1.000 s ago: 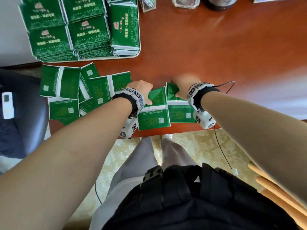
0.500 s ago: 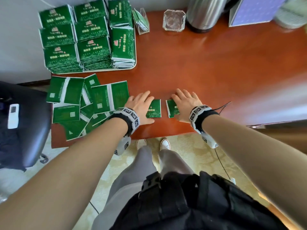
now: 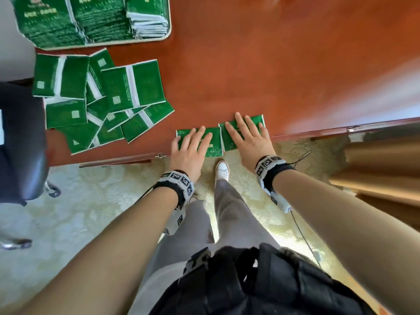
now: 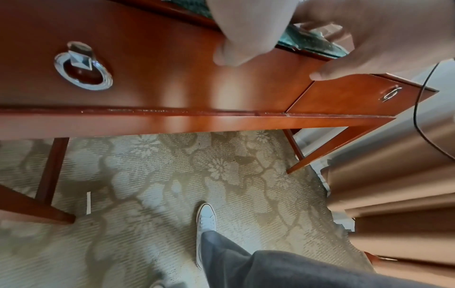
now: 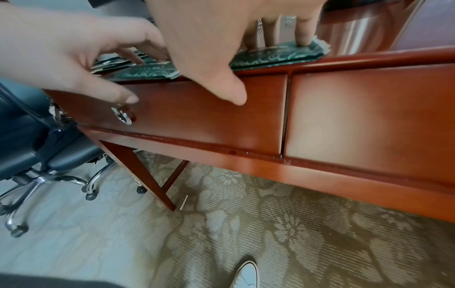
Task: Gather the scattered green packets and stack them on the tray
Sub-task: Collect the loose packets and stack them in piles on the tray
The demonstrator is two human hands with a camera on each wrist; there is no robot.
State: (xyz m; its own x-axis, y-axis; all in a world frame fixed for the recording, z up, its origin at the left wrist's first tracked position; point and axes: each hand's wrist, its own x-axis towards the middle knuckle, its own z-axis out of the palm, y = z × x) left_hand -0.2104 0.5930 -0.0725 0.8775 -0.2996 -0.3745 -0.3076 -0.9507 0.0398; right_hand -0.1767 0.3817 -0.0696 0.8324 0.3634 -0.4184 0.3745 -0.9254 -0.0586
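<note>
Green packets [image 3: 214,142] (flat, glossy rectangles) under left hand [image 3: 189,151] and right hand [image 3: 247,139], fingers straight, spread.

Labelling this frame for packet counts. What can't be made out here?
- Packets under the left hand and right hand: the palms hide how many lie there, head view.
- Tray: top and left cut off by the frame edge; stack count unknown.
- Packet print: too blurred to read in any view.
- Loose pile: overlaps hide the total.
- Wrist views: hands block most of the tabletop.
</note>
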